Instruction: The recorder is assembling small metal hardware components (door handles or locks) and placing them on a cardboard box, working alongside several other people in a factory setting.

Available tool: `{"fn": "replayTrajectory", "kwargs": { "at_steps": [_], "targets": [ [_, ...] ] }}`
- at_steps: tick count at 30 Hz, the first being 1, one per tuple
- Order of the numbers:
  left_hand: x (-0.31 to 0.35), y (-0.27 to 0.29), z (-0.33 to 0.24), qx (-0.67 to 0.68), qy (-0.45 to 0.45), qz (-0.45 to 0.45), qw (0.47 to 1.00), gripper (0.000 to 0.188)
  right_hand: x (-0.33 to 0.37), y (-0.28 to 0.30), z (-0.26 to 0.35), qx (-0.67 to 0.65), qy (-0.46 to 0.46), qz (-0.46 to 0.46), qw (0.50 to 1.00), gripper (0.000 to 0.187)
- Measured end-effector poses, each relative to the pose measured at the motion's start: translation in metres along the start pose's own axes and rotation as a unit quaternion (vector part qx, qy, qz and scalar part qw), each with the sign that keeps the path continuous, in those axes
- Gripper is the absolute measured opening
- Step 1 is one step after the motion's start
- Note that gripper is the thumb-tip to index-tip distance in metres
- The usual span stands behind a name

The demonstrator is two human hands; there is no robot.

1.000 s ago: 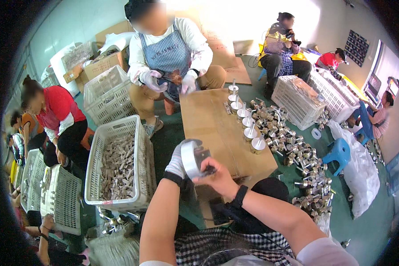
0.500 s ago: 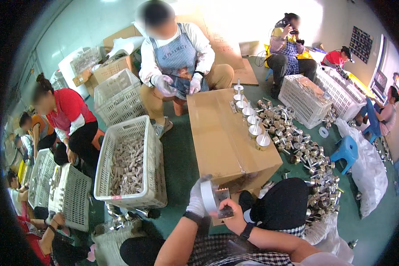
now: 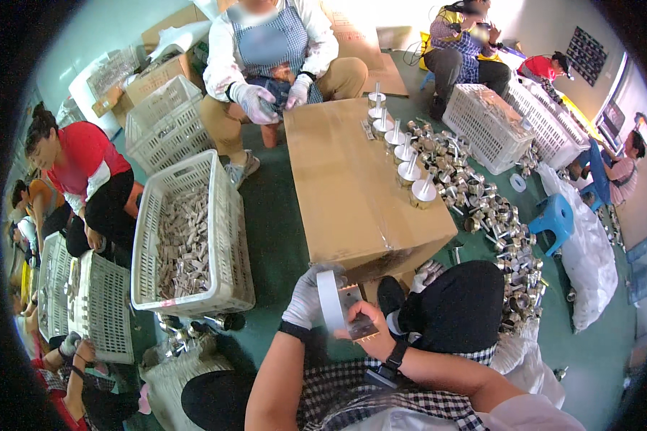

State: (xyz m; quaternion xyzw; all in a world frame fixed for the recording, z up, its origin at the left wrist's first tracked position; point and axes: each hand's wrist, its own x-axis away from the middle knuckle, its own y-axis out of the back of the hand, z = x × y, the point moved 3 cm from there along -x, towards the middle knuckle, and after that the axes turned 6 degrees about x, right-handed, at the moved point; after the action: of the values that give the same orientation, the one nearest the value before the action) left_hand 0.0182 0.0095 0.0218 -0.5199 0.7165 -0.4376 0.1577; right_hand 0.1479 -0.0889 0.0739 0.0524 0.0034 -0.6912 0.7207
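Note:
Gloved in white, my left hand (image 3: 306, 298) grips a broad white ring (image 3: 331, 298) in front of my lap. My right hand (image 3: 370, 327), with a dark watch at the wrist, closes on a dark metal piece (image 3: 352, 296) with toothed edges and small holes. Ring and metal piece touch or nearly touch; whether they are joined I cannot tell. Just beyond my hands stands a cardboard box (image 3: 345, 179). Along its right side several metal cups (image 3: 423, 192) stand in a row, white tops and stems upward.
Loose metal cups with stems (image 3: 507, 251) pile up right of the box. A white crate (image 3: 140, 237) of small pale pieces stands left. A blue stool (image 3: 552, 224) and white sack (image 3: 589, 266) lie right. A co-worker (image 3: 269, 57) sits across the box; others sit around.
The view has tilted and shifted, so the box and crates appear higher and further left. Both my hands keep their hold; the toothed metal piece has turned slightly beside the white ring.

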Motion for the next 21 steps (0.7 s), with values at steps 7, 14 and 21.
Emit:
{"fn": "replayTrajectory", "kwargs": {
  "at_steps": [7,14,21],
  "targets": [
    [-0.007,0.012,-0.001,0.041,0.033,-0.065,0.996,0.017,0.005,-0.003,-0.003,0.029,0.000,0.005,1.000,0.038],
    [-0.003,0.006,-0.005,0.023,0.089,-0.099,0.991,0.023,0.004,-0.012,-0.017,-0.012,-0.022,0.006,1.000,0.036],
    [-0.002,0.036,-0.009,-0.079,0.054,-0.087,0.992,0.032,-0.003,-0.020,-0.010,0.054,-0.036,0.038,0.997,0.031]
  ]
}}
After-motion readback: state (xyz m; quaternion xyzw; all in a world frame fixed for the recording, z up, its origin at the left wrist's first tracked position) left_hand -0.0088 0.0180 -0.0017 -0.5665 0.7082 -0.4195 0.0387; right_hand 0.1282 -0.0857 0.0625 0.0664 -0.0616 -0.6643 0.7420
